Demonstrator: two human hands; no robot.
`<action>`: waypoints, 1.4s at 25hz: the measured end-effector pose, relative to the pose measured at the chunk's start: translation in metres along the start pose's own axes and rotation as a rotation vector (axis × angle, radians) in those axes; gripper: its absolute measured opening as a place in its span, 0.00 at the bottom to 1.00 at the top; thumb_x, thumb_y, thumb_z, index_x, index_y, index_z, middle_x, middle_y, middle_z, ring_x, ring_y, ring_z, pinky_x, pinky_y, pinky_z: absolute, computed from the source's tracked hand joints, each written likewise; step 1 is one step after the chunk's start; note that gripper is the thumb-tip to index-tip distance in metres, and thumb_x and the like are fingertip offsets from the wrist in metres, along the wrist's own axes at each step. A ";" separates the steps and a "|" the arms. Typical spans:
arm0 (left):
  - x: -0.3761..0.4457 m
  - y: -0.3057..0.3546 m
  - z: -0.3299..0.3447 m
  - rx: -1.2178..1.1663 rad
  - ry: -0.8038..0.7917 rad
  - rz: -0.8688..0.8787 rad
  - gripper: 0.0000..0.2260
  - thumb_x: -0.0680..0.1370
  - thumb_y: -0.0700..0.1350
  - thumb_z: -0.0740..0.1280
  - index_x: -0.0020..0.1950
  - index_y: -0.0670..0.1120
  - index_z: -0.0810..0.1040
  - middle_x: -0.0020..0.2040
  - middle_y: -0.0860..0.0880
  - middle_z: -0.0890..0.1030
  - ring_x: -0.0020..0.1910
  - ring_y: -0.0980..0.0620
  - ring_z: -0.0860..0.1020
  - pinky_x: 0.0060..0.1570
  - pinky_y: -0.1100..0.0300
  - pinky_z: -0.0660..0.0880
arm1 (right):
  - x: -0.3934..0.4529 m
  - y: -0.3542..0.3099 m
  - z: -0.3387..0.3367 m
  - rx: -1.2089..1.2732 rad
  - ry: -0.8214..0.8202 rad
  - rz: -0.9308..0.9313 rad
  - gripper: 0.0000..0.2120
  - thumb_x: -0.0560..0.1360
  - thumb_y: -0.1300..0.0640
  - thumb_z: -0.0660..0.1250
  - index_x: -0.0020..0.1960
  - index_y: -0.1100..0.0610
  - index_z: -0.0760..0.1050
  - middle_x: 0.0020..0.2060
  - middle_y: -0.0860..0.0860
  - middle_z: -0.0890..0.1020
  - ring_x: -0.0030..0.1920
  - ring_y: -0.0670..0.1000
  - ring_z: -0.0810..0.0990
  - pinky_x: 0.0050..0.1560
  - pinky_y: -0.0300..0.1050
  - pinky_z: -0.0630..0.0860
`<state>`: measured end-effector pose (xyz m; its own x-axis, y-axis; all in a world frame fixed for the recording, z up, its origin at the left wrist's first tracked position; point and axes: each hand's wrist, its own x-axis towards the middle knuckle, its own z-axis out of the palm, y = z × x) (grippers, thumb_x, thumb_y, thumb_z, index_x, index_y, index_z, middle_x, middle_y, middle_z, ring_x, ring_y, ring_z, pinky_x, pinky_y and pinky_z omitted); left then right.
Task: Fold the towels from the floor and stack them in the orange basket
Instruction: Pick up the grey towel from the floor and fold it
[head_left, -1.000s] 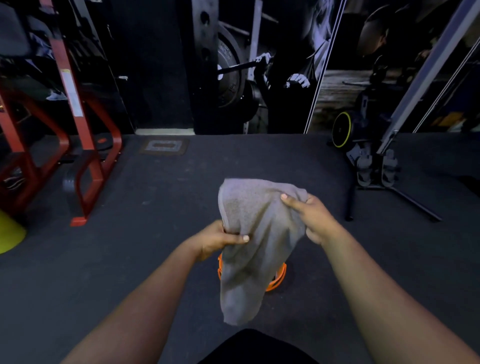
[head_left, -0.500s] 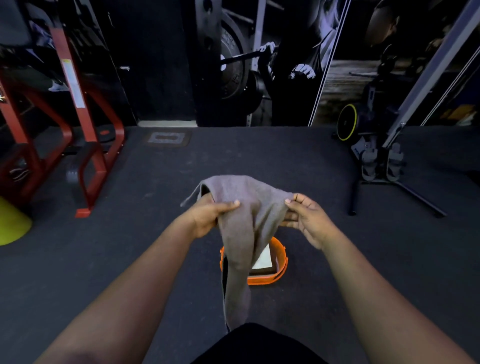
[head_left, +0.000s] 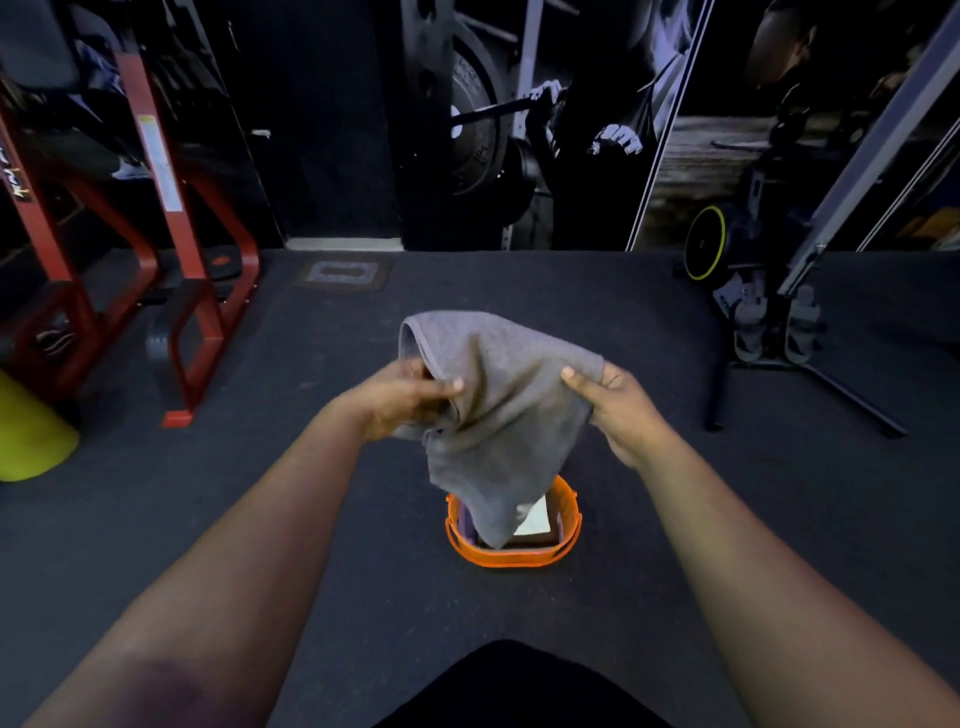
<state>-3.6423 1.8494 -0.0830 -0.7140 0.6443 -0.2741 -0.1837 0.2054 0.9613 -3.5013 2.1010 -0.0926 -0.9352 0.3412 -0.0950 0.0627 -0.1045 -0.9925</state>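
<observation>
On the dark floor (head_left: 208, 519) stands the basket (head_left: 511, 556) with folded towels (head_left: 535, 519) inside, and above it hangs the grey towel (head_left: 498, 415), its top edge held by the left hand (head_left: 405, 397) and the right hand (head_left: 618, 410), both grips closed on the cloth.

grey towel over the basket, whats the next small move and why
Probably draw the hands apart to pull the top edge flat. The grey towel hangs bunched and unfolded from the left hand and right hand above the orange basket, which already holds folded towels, so it seems too early to lower it.
</observation>
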 end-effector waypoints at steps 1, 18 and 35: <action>0.000 -0.004 0.001 0.078 0.021 -0.037 0.16 0.79 0.39 0.72 0.64 0.34 0.77 0.57 0.35 0.83 0.56 0.35 0.81 0.62 0.43 0.78 | 0.005 -0.003 -0.001 0.018 0.042 -0.023 0.13 0.80 0.59 0.68 0.61 0.66 0.79 0.54 0.62 0.85 0.53 0.56 0.85 0.50 0.47 0.80; 0.013 -0.018 0.028 0.045 0.100 0.111 0.07 0.79 0.38 0.72 0.57 0.40 0.83 0.51 0.44 0.87 0.52 0.48 0.85 0.54 0.52 0.82 | -0.002 0.006 -0.028 0.094 0.226 -0.098 0.10 0.83 0.58 0.64 0.58 0.64 0.76 0.50 0.57 0.84 0.50 0.54 0.83 0.50 0.48 0.79; 0.021 0.002 0.006 0.376 0.311 0.251 0.25 0.73 0.38 0.78 0.68 0.46 0.77 0.55 0.47 0.84 0.51 0.53 0.82 0.56 0.57 0.81 | -0.003 -0.001 -0.036 -0.294 0.309 -0.072 0.23 0.74 0.65 0.75 0.66 0.55 0.74 0.53 0.52 0.84 0.53 0.45 0.82 0.49 0.35 0.78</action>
<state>-3.6531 1.8675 -0.0873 -0.8815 0.4706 0.0383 0.2313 0.3597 0.9039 -3.4857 2.1339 -0.0938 -0.7953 0.6062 0.0012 0.1397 0.1852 -0.9727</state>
